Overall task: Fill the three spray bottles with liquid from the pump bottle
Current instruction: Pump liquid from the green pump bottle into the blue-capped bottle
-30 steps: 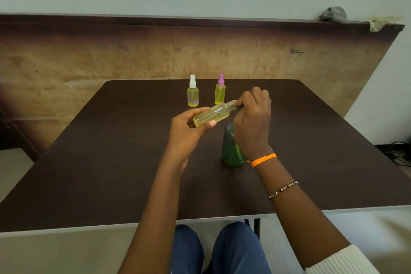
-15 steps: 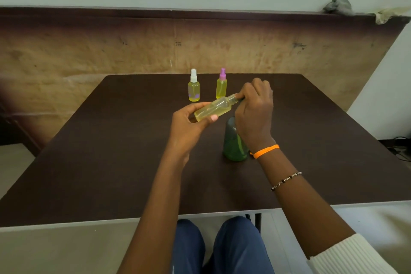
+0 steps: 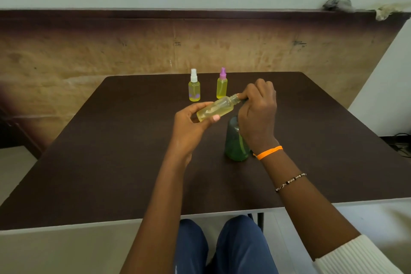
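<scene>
An uncapped bottle [image 3: 215, 108] is held tilted in the left hand [image 3: 191, 126], its neck met by the right hand [image 3: 258, 113], closed over the pump bottle [image 3: 236, 142] mid-bench [image 3: 111, 162]. Two capped bottles [image 3: 194, 89] stand near the far edge.

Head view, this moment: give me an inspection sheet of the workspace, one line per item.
Surface: dark brown table, bare apart from the bottles.
Job's things: white-capped spray bottle and purple-capped spray bottle upright at the far side, capped, holding yellow liquid; third spray bottle uncapped, tilted, in the air; green pump bottle upright, its top hidden.
Clutter: nothing seen on the table.
Hands: left hand holds the third bottle; right hand is at its neck, over the pump bottle.
Cables: dark cables on the floor, far right.
Surroundings: brown wall panel; grey rag on its ledge.
</scene>
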`<state>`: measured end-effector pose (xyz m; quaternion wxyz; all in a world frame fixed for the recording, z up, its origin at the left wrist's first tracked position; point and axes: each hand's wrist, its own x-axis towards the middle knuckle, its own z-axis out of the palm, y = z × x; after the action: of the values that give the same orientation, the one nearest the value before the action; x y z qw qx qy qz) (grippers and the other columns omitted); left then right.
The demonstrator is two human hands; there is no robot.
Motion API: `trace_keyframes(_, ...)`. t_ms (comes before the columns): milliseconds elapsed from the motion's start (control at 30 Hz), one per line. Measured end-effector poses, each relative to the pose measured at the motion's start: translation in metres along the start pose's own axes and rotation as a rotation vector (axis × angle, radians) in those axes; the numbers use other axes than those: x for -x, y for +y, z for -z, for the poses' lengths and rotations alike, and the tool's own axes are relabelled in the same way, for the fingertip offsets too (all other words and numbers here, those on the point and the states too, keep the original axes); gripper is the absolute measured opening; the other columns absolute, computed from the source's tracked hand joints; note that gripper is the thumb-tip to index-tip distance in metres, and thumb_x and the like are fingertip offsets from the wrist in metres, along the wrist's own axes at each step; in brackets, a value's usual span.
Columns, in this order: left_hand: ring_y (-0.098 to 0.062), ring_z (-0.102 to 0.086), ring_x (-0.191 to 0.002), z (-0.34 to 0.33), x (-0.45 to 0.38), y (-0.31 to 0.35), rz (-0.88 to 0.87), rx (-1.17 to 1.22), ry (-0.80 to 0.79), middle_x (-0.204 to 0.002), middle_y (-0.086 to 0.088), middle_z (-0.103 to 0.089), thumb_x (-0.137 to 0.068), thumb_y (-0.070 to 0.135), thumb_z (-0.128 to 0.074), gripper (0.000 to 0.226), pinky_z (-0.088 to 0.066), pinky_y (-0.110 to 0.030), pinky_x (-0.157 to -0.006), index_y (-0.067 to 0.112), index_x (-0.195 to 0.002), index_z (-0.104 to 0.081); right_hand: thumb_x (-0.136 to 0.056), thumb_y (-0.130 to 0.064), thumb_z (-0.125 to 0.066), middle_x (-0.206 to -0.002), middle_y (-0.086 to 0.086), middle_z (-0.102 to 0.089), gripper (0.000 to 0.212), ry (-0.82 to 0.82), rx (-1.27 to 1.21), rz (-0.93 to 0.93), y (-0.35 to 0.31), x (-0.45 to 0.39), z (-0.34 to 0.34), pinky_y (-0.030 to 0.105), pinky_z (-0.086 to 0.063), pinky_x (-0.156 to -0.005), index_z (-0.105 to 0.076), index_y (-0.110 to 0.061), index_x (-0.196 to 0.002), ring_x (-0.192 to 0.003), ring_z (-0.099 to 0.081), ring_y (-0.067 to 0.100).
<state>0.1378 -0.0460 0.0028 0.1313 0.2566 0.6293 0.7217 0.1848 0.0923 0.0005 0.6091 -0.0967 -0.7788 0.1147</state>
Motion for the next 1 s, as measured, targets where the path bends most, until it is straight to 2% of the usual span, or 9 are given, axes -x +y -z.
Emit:
trace_keyframes(267,-0.005,-0.063,-0.092,-0.002,-0.002,-0.005,0.017,-0.008,0.008,-0.098,0.006,-0.070,-0.078,0.005,-0.072,0.029,-0.051,-0.014,-0.077,0.025,-0.098,-0.067,-0.075,0.008,-0.038,-0.066,0.016,-0.045,0.020,0.041,-0.005,0.004,0.003,0.005,-0.004,0.040,-0.033,-0.054,-0.051,-0.001,-0.063,-0.068,-0.032,0.022)
trace_keyframes(533,-0.003,-0.062,-0.089,0.000,-0.002,-0.006,0.007,-0.023,0.012,-0.096,0.008,-0.069,-0.077,0.004,-0.073,0.030,-0.051,-0.013,-0.077,0.027,-0.097,-0.067,-0.080,0.009,-0.042,-0.066,0.015,-0.046,0.022,0.070,0.009,0.011,0.002,0.008,-0.005,0.034,-0.030,-0.056,-0.054,0.000,-0.064,-0.068,-0.032,0.020)
trace_keyframes(733,-0.006,-0.062,-0.092,0.001,-0.001,-0.009,0.030,-0.036,0.015,-0.098,0.004,-0.069,-0.077,0.004,-0.073,0.030,-0.051,-0.015,-0.077,0.026,-0.098,-0.067,-0.080,0.008,-0.042,-0.067,0.016,-0.046,0.021,0.059,0.031,0.003,0.002,0.014,-0.005,0.036,-0.031,-0.057,-0.054,0.000,-0.065,-0.069,-0.032,0.021)
trace_keyframes(867,-0.003,-0.062,-0.087,0.000,-0.001,-0.003,0.020,-0.023,0.016,-0.096,0.004,-0.069,-0.077,0.003,-0.072,0.030,-0.049,-0.010,-0.071,0.019,-0.102,-0.067,-0.075,0.005,-0.037,-0.067,0.016,-0.047,0.020,0.002,0.018,0.014,0.000,0.004,0.000,0.036,-0.031,-0.059,-0.053,0.000,-0.065,-0.069,-0.033,0.021)
trace_keyframes(1000,-0.002,-0.062,-0.086,0.000,-0.003,0.000,0.011,-0.025,0.021,-0.094,0.005,-0.068,-0.077,0.002,-0.072,0.030,-0.049,-0.009,-0.069,0.021,-0.100,-0.067,-0.075,0.004,-0.036,-0.067,0.015,-0.047,0.021,-0.012,0.025,0.005,-0.002,-0.001,0.000,0.034,-0.030,-0.060,-0.052,-0.001,-0.064,-0.069,-0.032,0.020)
